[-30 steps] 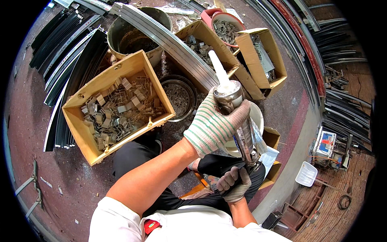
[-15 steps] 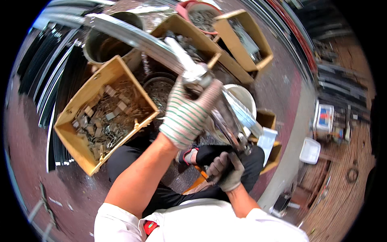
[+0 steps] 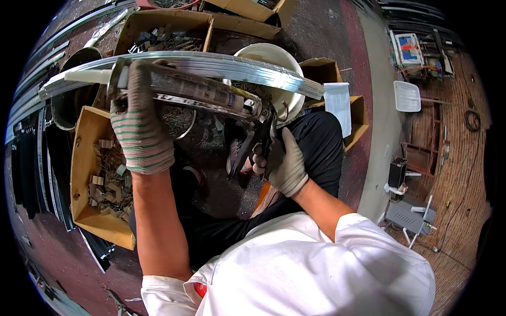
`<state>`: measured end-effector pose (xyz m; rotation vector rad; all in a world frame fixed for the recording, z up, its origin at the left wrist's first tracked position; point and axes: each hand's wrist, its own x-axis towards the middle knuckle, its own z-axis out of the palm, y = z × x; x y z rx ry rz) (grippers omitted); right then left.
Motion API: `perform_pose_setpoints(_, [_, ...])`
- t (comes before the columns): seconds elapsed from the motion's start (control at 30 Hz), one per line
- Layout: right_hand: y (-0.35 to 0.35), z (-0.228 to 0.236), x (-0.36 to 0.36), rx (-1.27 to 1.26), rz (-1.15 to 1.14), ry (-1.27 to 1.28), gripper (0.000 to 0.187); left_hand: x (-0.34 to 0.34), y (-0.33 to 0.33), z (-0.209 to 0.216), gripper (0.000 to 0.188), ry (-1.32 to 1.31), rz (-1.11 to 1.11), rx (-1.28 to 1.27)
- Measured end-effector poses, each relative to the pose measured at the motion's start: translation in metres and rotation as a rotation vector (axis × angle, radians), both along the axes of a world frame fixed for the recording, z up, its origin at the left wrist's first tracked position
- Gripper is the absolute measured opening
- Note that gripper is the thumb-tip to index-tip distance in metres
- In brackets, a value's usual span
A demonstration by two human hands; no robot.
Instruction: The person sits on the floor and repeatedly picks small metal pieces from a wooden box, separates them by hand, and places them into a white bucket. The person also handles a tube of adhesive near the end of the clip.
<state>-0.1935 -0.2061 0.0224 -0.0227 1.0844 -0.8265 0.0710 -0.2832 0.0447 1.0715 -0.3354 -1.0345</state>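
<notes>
Across my lap lies a caulking gun [image 3: 197,90] loaded with a cartridge, its white nozzle [image 3: 87,76] pointing left. My left hand [image 3: 142,121], in a striped knit glove, is wrapped round the gun's front end near the nozzle base. My right hand [image 3: 289,164], gloved too, is closed round the handle and trigger at the rear; several fingertips show past the grip. Just behind the gun runs a bundle of long silvery metal strips [image 3: 240,67]. Whether my left hand also touches the strips is hidden.
A wooden box [image 3: 84,203] of small metal pieces stands left of my legs. Beyond the strips are a white bucket [image 3: 287,60], a dark bucket [image 3: 66,113] and a divided cardboard box [image 3: 158,20]. A paper sheet [image 3: 338,102] lies by my right knee.
The gun has swung from a steep diagonal to nearly level, its nozzle now at the left. My left hand has moved left, and the whole view has turned with my head.
</notes>
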Motion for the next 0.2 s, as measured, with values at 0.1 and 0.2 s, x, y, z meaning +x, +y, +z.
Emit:
perform_pose_setpoints(0.1, [-0.001,-0.014,-0.021,-0.127,0.105,-0.210,0.057,-0.001,-0.002,-0.002,0.056,0.065,-0.005,-0.086])
perform_pose_setpoints(0.2, [0.003,-0.016,-0.020,-0.150,0.108,-0.302,0.060,0.004,-0.007,0.007,0.059,0.140,-0.038,-0.105])
